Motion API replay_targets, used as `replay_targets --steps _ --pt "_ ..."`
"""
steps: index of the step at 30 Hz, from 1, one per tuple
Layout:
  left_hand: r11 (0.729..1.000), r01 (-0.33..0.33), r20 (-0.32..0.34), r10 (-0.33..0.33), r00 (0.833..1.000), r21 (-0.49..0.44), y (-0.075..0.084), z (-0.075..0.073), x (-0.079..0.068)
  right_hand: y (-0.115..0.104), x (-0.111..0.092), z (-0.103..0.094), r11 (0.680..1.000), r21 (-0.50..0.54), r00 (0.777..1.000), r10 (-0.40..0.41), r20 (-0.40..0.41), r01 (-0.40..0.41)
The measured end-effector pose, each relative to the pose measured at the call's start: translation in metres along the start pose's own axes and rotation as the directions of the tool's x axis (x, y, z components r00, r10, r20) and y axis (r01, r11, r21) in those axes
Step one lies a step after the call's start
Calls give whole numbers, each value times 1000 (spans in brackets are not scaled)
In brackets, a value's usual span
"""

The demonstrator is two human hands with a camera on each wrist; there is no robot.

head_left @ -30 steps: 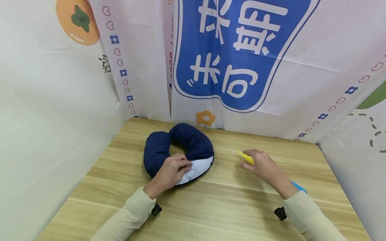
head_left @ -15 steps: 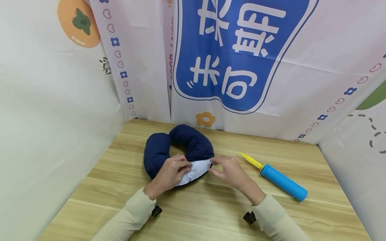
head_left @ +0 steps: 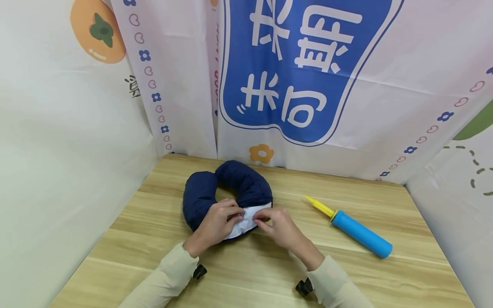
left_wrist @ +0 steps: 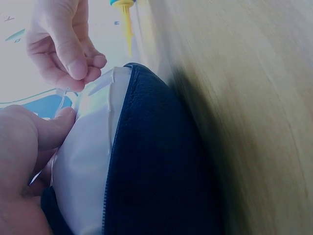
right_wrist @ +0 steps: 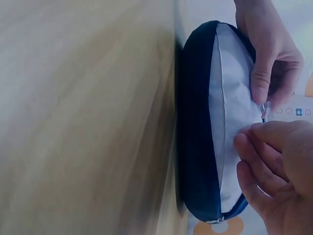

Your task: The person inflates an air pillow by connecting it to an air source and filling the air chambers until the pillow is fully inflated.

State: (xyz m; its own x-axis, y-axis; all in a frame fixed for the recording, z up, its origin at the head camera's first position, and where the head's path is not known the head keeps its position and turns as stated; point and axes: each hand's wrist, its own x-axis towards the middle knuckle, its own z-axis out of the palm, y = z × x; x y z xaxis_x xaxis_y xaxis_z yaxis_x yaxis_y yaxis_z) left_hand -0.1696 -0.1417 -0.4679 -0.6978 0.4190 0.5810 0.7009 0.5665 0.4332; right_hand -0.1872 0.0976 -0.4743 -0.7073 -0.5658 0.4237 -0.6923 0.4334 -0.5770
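Left hand (head_left: 216,219) pinches clear valve (right_wrist: 265,108) on pillow (head_left: 252,182). Right hand (head_left: 283,226) just beside, can't tell if gripping; pump (head_left: 362,234) farther right

Clear piece (right_wrist: 265,107): too small for me to identify. Pump (left_wrist: 126,20), left-wrist view: body mostly cropped. Blue sign (head_left: 288,72), head view: top cut off.

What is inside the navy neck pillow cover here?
A white inner piece shows through the unzipped gap in the navy cover, with a small clear part by the left hand. The fabric around it hides anything else inside.
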Motion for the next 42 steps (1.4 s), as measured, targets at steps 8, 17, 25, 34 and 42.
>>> replay_targets --steps 8,17,25,34,42 --pt "1000 6 6 -6 1000 3 0 1 -1 -5 0 1 999 33 1000 24 2 -24" --pt "1000 -8 9 8 1000 24 1 1 -1 -14 7 -4 999 44 1000 -15 9 14" --pt "997 -39 5 38 999 71 2 1 0 -19 14 -8 999 38 998 1 57 -4" --pt "995 -33 8 33 999 99 4 1 -1 -18 19 -2 999 39 996 10 87 -13" --pt "995 -29 3 29 1000 93 3 1 -1 -18 22 3 999 36 996 24 82 -27"
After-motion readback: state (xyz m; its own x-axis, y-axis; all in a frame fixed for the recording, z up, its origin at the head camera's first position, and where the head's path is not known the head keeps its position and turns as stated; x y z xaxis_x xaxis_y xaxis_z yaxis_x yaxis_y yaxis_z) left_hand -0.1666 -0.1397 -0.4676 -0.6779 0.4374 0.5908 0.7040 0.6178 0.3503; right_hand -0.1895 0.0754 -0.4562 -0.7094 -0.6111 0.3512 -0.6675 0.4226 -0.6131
